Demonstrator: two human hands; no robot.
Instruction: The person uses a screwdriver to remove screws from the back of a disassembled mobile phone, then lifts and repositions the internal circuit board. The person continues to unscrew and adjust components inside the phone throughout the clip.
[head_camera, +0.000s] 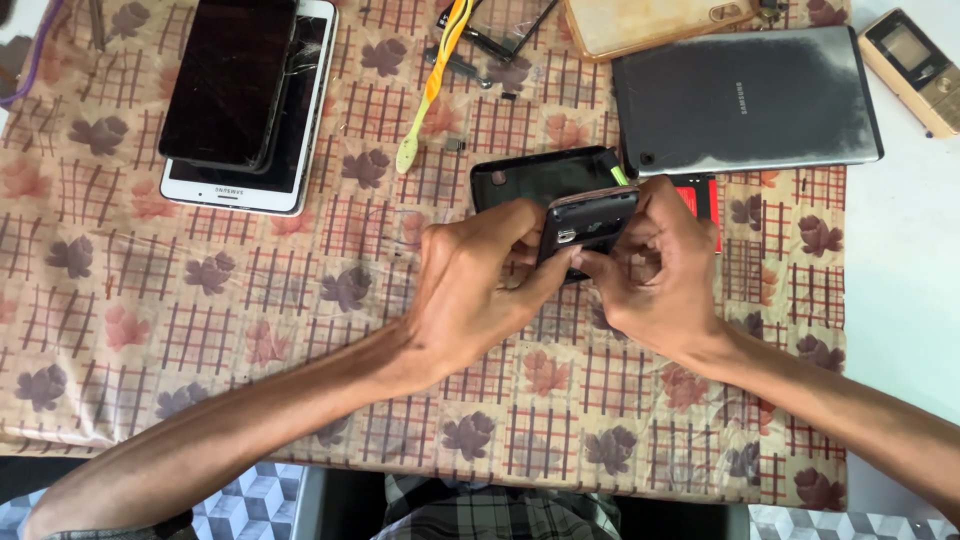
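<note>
At about ten o'clock, a dark, cracked phone screen is stacked on a white-framed tablet whose black glass is also cracked. At twelve o'clock a broken sheet of screen glass is seen at the picture's edge. At two o'clock a small gold-coloured phone with a pale rectangular screen is laid on the bare white worktop. A red rectangular label is partly hidden near the centre, toward three o'clock.
</note>
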